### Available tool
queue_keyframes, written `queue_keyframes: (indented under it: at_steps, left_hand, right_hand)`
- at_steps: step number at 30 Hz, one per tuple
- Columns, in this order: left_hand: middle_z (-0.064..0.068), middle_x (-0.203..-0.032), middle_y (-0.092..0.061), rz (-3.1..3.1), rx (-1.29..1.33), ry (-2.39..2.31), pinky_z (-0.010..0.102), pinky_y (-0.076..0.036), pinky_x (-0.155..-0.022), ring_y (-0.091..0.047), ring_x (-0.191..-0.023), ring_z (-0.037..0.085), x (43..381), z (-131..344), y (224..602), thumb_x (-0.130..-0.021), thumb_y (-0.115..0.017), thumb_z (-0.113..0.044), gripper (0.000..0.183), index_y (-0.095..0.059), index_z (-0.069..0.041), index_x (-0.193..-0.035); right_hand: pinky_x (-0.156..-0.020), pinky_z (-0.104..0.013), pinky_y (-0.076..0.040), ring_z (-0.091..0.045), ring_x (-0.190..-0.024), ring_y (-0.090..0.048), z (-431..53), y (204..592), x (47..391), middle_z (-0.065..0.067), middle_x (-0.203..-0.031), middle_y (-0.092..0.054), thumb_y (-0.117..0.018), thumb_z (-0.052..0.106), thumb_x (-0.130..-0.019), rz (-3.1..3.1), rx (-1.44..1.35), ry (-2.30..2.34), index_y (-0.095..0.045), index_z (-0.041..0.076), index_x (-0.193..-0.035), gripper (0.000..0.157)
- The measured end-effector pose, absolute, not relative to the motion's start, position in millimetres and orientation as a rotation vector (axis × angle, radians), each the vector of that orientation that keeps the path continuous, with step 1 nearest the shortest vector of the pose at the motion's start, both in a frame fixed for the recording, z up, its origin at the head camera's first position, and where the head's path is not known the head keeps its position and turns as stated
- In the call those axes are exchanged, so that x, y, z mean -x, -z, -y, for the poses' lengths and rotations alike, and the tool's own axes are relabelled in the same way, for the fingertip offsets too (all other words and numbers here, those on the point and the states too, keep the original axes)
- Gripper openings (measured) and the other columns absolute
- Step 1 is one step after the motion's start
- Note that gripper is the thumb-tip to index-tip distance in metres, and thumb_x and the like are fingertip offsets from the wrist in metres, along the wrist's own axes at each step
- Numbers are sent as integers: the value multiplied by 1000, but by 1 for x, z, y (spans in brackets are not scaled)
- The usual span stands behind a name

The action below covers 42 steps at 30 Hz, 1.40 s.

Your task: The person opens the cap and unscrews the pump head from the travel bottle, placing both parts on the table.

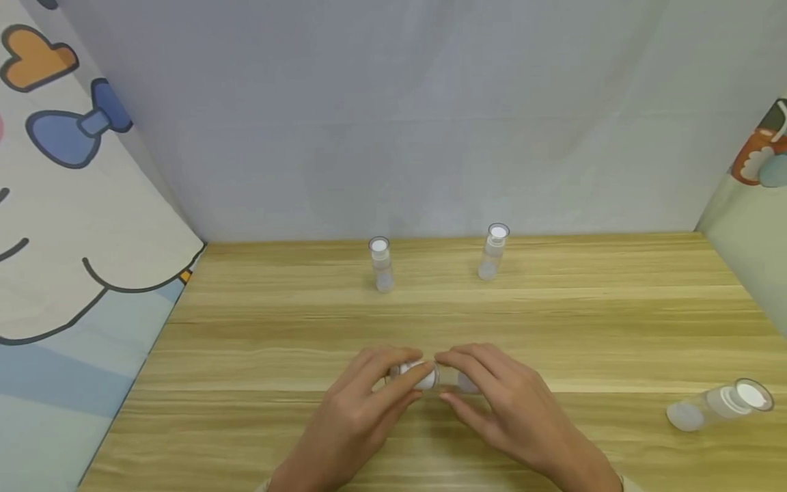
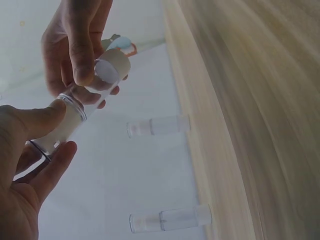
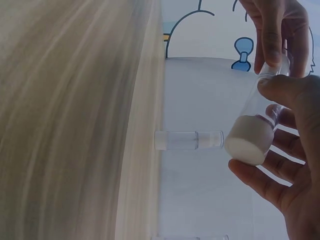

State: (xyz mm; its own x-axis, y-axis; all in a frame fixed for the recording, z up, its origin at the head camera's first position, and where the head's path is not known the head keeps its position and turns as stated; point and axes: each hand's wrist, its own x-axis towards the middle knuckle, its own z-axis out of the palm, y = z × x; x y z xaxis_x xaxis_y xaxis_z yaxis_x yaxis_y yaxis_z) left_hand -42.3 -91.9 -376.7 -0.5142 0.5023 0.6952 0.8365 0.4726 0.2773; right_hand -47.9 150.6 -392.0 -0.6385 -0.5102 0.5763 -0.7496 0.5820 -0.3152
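no text, label, brand, number or sign can be read on the held bottle (image 3: 250, 140), the standing bottles (image 1: 382, 268) or the printed cloth (image 1: 92, 212) at left.

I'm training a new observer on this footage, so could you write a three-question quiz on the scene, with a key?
1. Count: besides the held bottle, gripped by the left hand and the right hand, how many bottles stand on the table?
2. True or false: the held bottle stands upright on the table.
3. Choose: which is nearer the held bottle's white base?
A) left hand
B) right hand

Key:
1. Three: the back-left bottle, the back-right bottle and the rightmost bottle.
2. False; it is held sideways between the hands.
3. B
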Motion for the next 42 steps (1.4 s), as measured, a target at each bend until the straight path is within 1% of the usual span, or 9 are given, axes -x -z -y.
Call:
queue_keyframes:
  at_steps: [3,6,10,18,24,28,31,39,42]
  left_hand:
    - [6,-125,-70,2189,1101,854,19,-57,-92,-68,-109,19,42,92,377,-91,-78,-10,39,-72,-10,-130]
    - [7,-124,-70,2189,1104,867,17,-57,-89,-69,-105,18,42,92,378,-90,-79,-9,38,-73,-10,-128]
    - [7,-125,-70,2196,1108,875,15,-57,-90,-69,-105,17,41,94,377,-90,-78,-10,39,-73,-10,-129]
    - [6,-125,-70,2202,1125,887,19,-58,-97,-69,-111,20,41,96,374,-87,-80,-6,44,-72,-11,-130]
    - [7,-124,-69,2176,1155,942,21,-59,-96,-70,-109,21,41,99,372,-90,-77,-5,37,-73,-9,-127]
    - [9,-122,-69,2153,1138,1012,17,-58,-92,-70,-105,21,42,105,367,-99,-69,-10,26,-74,-8,-125]
    - [8,-121,-69,2150,1093,1028,13,-57,-88,-69,-104,20,41,111,362,-104,-61,-18,26,-74,-9,-124]
    - [10,-123,-69,2137,1068,1022,13,-56,-87,-69,-105,20,41,112,359,-103,-63,-19,27,-73,-8,-126]
    - [10,-122,-69,2127,1046,1008,13,-56,-85,-69,-102,19,42,111,359,-104,-63,-19,27,-73,-7,-125]
  right_hand:
    - [-85,-26,-61,-12,-105,-70,-151,394,47,4,-121,-70,-59,41,-105,2392,-1015,-774,-68,13,-128,37]
    - [-85,-25,-61,-12,-105,-70,-152,395,47,4,-122,-69,-59,41,-105,2400,-1020,-784,-68,13,-129,38]
    - [-84,-24,-61,-11,-104,-70,-152,395,47,4,-122,-69,-58,42,-106,2393,-1025,-779,-68,14,-129,38]
    - [-90,-23,-59,-12,-107,-70,-153,393,46,4,-123,-68,-56,42,-107,2395,-1062,-786,-67,14,-132,39]
    - [-93,-20,-57,-12,-107,-69,-154,393,47,4,-123,-68,-56,41,-106,2386,-1086,-796,-67,15,-132,38]
    - [-95,-19,-55,-12,-106,-68,-160,395,47,5,-122,-68,-53,43,-106,2390,-1062,-816,-68,16,-130,39]
    - [-98,-15,-53,-12,-108,-68,-164,396,45,6,-123,-67,-51,45,-105,2415,-1037,-850,-68,17,-130,41]
    - [-100,-12,-51,-11,-109,-68,-165,397,44,6,-126,-67,-54,45,-105,2430,-1021,-888,-67,17,-132,41]
    - [-100,-13,-51,-11,-108,-68,-164,398,44,6,-125,-67,-60,42,-104,2405,-1020,-902,-68,17,-131,38]
